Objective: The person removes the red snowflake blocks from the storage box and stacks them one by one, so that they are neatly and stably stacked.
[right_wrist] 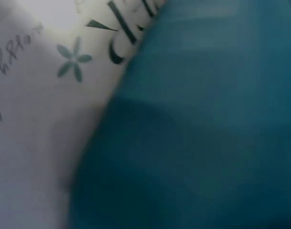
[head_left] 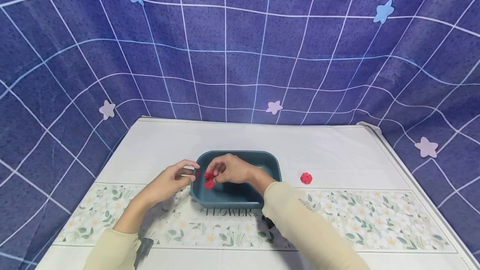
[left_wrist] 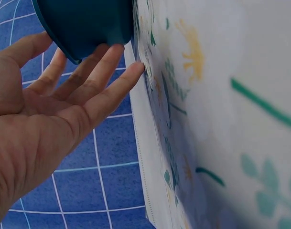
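Note:
A dark teal basin [head_left: 240,204] stands on the table. Over its left part is my right hand [head_left: 233,169], which pinches a small red flower-shaped piece [head_left: 208,175] between thumb and fingers. Just below that one, in the basin, shows a second red piece [head_left: 209,184]. My left hand [head_left: 170,181] is at the basin's left end. In the left wrist view, its extended fingers touch the outside of the teal wall [left_wrist: 95,24], with the thumb near the rim. The right wrist view shows only the blurred basin [right_wrist: 198,119] and tabletop, not the hand.
Right of the basin, another red flower-shaped piece [head_left: 306,178] lies on the white tablecloth [head_left: 330,149]. A floral printed band [head_left: 367,216] runs across the cloth in front. Behind the table hangs a blue gridded curtain [head_left: 240,66] with stars.

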### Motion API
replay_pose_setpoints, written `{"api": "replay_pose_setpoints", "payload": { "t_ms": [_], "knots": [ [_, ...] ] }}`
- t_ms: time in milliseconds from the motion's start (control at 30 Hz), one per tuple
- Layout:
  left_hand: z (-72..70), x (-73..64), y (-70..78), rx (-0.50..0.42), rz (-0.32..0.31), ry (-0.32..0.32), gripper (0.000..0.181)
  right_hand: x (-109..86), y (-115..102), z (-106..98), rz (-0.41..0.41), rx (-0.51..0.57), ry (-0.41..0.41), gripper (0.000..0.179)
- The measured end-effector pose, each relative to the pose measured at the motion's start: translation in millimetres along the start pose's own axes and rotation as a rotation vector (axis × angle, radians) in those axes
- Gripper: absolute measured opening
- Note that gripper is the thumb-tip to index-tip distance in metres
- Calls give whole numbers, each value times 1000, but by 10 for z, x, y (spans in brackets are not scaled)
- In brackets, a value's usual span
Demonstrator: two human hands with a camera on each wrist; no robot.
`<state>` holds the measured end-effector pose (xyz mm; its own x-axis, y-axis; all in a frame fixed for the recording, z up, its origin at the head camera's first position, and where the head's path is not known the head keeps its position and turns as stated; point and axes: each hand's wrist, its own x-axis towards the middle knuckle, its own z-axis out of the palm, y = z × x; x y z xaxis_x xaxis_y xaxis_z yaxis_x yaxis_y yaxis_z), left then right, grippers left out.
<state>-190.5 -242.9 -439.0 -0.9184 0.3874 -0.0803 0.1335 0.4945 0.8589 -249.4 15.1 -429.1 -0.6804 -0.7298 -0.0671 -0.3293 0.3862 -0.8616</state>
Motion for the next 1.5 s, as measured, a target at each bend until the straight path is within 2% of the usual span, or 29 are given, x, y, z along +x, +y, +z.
{"api": "replay_pose_setpoints", "payload": {
  "t_ms": [367,467,733,1033,1233,1500],
  "knots": [
    [-13,-7,29,8,29,0,41,11,58,57,47,-43,-35,35],
    [-12,-14,19,5,46,-9,41,17,79,78,51,-87,-39,35],
    [-28,-20,-12,15,41,6,41,95,90,124,23,-202,-65,37],
    [-9,-16,10,11,39,-9,41,142,88,130,59,-290,-67,36],
    [-20,-21,29,10,54,-15,43,157,91,138,46,-337,-35,32],
    [-14,-23,27,-8,50,-21,43,163,115,201,-18,-451,-24,26]
  ]
}}
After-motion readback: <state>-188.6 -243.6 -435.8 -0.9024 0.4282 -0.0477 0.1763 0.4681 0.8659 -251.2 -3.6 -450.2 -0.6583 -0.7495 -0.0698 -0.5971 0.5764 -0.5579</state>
